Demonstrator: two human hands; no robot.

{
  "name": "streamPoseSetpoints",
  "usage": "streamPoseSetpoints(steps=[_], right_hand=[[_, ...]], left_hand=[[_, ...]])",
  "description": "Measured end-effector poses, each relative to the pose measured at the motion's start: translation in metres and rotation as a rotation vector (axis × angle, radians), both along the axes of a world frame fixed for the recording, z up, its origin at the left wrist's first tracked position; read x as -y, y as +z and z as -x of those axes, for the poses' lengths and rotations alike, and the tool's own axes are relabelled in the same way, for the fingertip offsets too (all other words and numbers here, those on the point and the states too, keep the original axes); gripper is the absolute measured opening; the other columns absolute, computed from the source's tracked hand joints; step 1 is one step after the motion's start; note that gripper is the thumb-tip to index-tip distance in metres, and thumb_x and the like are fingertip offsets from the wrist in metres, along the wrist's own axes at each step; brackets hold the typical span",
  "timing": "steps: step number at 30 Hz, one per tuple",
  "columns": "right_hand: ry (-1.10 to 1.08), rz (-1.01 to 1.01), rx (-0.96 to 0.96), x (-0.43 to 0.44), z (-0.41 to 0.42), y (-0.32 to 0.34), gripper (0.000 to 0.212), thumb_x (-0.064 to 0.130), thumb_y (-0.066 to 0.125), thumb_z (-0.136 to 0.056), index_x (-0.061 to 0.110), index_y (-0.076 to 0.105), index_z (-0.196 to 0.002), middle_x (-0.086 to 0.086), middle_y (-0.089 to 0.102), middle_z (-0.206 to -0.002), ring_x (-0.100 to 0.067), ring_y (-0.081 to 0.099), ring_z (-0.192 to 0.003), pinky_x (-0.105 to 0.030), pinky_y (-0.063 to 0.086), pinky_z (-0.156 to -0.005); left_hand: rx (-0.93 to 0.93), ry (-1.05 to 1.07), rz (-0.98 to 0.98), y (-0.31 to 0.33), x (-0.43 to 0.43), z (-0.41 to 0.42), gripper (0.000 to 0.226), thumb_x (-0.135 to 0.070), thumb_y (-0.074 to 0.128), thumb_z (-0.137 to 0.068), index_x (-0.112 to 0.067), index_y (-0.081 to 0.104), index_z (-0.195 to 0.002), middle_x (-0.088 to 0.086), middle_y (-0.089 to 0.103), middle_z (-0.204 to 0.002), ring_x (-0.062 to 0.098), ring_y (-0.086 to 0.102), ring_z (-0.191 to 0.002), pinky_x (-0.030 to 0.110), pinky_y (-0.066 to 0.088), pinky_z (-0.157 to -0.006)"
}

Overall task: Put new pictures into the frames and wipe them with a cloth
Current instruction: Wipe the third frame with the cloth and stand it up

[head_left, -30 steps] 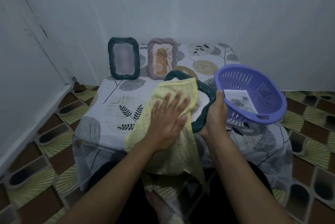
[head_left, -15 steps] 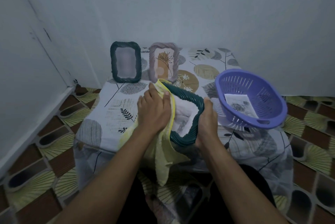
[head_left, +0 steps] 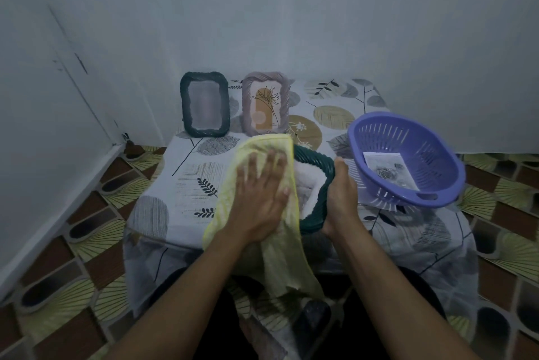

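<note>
My left hand [head_left: 261, 199] lies flat with spread fingers on a yellow cloth [head_left: 280, 257], pressing it against a dark green rope-edged picture frame [head_left: 319, 167] at the near middle of the table. The cloth covers the frame's left half and hangs off the table's front edge. My right hand [head_left: 341, 199] grips the frame's right edge and holds it tilted. A pale picture shows inside the frame. Two more frames stand upright at the back: a dark green one [head_left: 204, 109] and a mauve one [head_left: 266, 107] with a flower picture.
A purple plastic basket [head_left: 408, 187] sits at the right of the table and holds a loose printed picture [head_left: 388, 167]. The low table [head_left: 180, 184] has a leaf-patterned cloth. Walls stand close behind and to the left. Patterned floor tiles surround the table.
My left hand slid the cloth left and up across the frame, then back down over its left half. My right hand kept its grip on the frame's right edge.
</note>
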State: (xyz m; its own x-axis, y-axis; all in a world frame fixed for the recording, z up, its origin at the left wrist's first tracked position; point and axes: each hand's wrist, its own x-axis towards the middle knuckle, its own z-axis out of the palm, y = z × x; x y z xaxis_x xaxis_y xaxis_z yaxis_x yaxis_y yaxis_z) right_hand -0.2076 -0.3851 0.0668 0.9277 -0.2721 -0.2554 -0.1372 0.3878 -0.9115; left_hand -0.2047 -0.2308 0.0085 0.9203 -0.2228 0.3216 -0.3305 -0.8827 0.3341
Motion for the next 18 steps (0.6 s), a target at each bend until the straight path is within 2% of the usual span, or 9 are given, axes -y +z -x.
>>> streamPoseSetpoints(steps=[2, 5, 8, 10, 13, 16, 18], right_hand=[[0.011, -0.02, 0.005, 0.001, 0.003, 0.0, 0.041, 0.039, 0.045, -0.103, 0.013, 0.066, -0.081, -0.008, 0.071, -0.08, -0.028, 0.067, -0.083, -0.04, 0.052, -0.079], [0.03, -0.059, 0.005, -0.002, 0.004, -0.004, 0.04, 0.04, 0.046, -0.101, 0.014, 0.07, -0.083, -0.012, 0.074, -0.09, -0.036, 0.069, -0.093, -0.051, 0.054, -0.09], [0.017, -0.083, -0.011, -0.01, 0.006, -0.006, 0.037, 0.044, 0.048, -0.097, 0.017, 0.068, -0.081, -0.013, 0.073, -0.089, -0.034, 0.068, -0.089, -0.056, 0.052, -0.093], [0.004, -0.075, -0.01, -0.014, 0.006, -0.006, 0.038, 0.047, 0.049, -0.096, 0.016, 0.066, -0.084, -0.01, 0.072, -0.085, -0.033, 0.068, -0.087, -0.053, 0.053, -0.089], [-0.008, -0.048, -0.006, -0.015, 0.004, -0.003, 0.04, 0.039, 0.046, -0.102, 0.016, 0.06, -0.072, -0.004, 0.06, -0.064, -0.024, 0.059, -0.068, -0.041, 0.048, -0.071], [-0.017, -0.013, -0.004, -0.008, -0.001, -0.005, 0.04, 0.038, 0.045, -0.103, 0.017, 0.065, -0.076, -0.005, 0.063, -0.073, -0.023, 0.06, -0.075, -0.037, 0.048, -0.073], [-0.009, 0.013, 0.0, -0.002, -0.003, -0.009, 0.04, 0.041, 0.045, -0.102, 0.017, 0.066, -0.078, -0.004, 0.064, -0.075, -0.022, 0.061, -0.078, -0.037, 0.047, -0.075]], left_hand=[[-0.07, 0.177, 0.076, 0.003, -0.006, -0.011, 0.06, -0.057, -0.001, -0.097, -0.041, -0.025, -0.15, -0.013, -0.031, -0.159, 0.028, -0.029, -0.147, 0.052, -0.019, -0.117], [-0.234, 0.373, 0.202, 0.02, -0.01, -0.026, 0.064, -0.054, 0.006, -0.102, -0.027, -0.018, -0.154, 0.004, -0.022, -0.163, 0.036, -0.02, -0.148, 0.055, -0.016, -0.117], [-0.256, 0.436, 0.193, 0.037, -0.001, -0.031, 0.067, -0.05, 0.008, -0.104, -0.012, -0.012, -0.156, 0.009, -0.015, -0.164, 0.037, -0.017, -0.149, 0.054, -0.016, -0.117], [-0.211, 0.395, 0.189, 0.04, 0.013, -0.026, 0.069, -0.048, 0.007, -0.103, -0.006, -0.013, -0.155, 0.012, -0.016, -0.164, 0.032, -0.018, -0.15, 0.049, -0.017, -0.117], [-0.176, 0.214, 0.197, 0.035, 0.035, -0.009, 0.077, -0.054, 0.002, -0.097, -0.003, -0.018, -0.152, 0.015, -0.025, -0.161, 0.025, -0.025, -0.148, 0.04, -0.016, -0.12], [-0.156, -0.072, 0.105, 0.024, 0.04, 0.009, 0.08, -0.063, -0.004, -0.094, -0.012, -0.025, -0.151, 0.006, -0.036, -0.156, 0.015, -0.034, -0.144, 0.033, -0.02, -0.119], [-0.119, -0.225, 0.023, 0.015, 0.032, 0.017, 0.071, -0.058, 0.002, -0.097, -0.02, -0.021, -0.153, -0.003, -0.032, -0.159, 0.009, -0.031, -0.145, 0.034, -0.017, -0.12]])
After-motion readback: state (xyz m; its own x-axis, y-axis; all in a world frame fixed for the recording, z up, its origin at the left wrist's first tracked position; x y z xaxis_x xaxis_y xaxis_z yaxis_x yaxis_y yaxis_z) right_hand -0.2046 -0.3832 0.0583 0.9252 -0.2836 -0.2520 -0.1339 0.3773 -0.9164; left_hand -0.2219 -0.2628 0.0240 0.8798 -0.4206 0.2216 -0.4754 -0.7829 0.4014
